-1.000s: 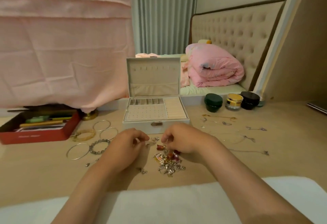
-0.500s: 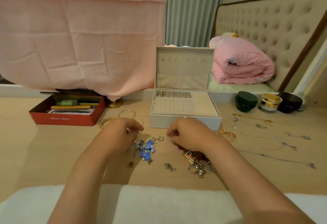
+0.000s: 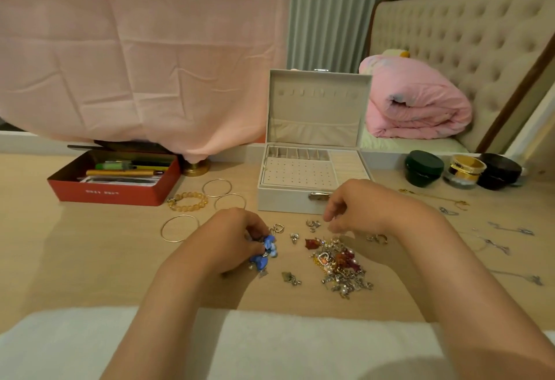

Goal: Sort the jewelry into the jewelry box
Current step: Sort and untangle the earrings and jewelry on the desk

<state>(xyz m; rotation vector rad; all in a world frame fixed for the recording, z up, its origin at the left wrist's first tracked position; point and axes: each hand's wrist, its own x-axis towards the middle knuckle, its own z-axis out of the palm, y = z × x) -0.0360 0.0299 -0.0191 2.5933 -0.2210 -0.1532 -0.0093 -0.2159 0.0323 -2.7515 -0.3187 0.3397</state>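
Sitting near the back of the table [image 3: 90, 247], the jewelry box [image 3: 285, 201] has its lid standing straight up. Inside it, a flat pad with rows of little holes [image 3: 297, 171] fills the front left part. Soft ridged rolls [image 3: 348, 166] lie on the right, and a row of small slots [image 3: 297, 153] runs along the back.

The left hand [image 3: 231, 238] pinches a blue charm [image 3: 266, 251] just above the table, in front of the box. The right hand [image 3: 360, 208] hangs by the box's clasp with its fingers curled down; it is hard to tell if it pinches anything.

The pile of jewelry [image 3: 339, 262] lies on the table under the right hand, outside the box.

To the left, a red tin [image 3: 114, 192] holds a green marker [image 3: 115, 165], a gold pen [image 3: 120, 173] and some papers. Thin bangles [image 3: 216, 188] and a yellow bead bracelet [image 3: 187, 201] lie between the tin and the box. To the right stand three jars with lids on: a green jar [image 3: 423, 167], a gold-topped jar [image 3: 464, 169] and a dark jar [image 3: 498, 170].
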